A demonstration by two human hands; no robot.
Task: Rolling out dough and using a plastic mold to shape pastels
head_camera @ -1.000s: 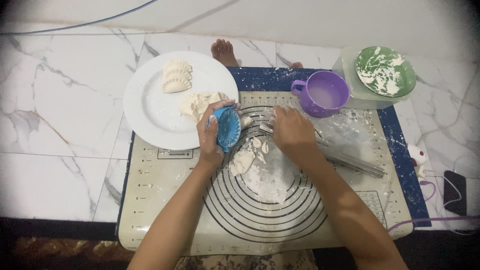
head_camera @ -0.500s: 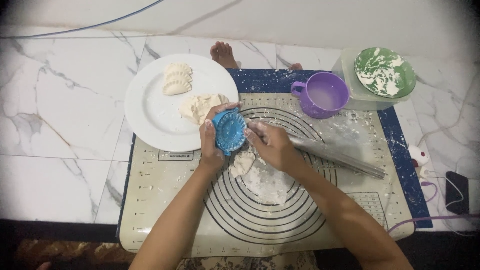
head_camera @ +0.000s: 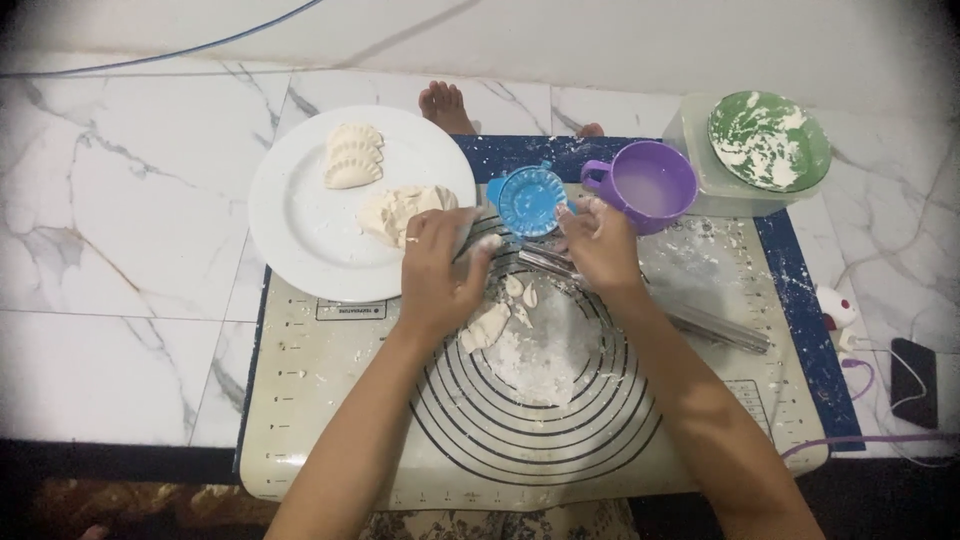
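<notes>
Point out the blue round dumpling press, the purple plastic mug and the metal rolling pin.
blue round dumpling press (head_camera: 531,201), head view, ridged centre.
purple plastic mug (head_camera: 655,186), head view, inside.
metal rolling pin (head_camera: 715,327), head view, bare shaft.

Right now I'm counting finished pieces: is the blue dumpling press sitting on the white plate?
No, the blue dumpling press lies on the baking mat, just right of the white plate.

The right hand (head_camera: 600,245) lies over the near end of the metal rolling pin (head_camera: 700,322), hiding it. Under the left hand (head_camera: 437,265), what the curled fingers pinch is hidden but for a white bit of dough by the thumb. Both forearms run off the bottom edge.
</notes>
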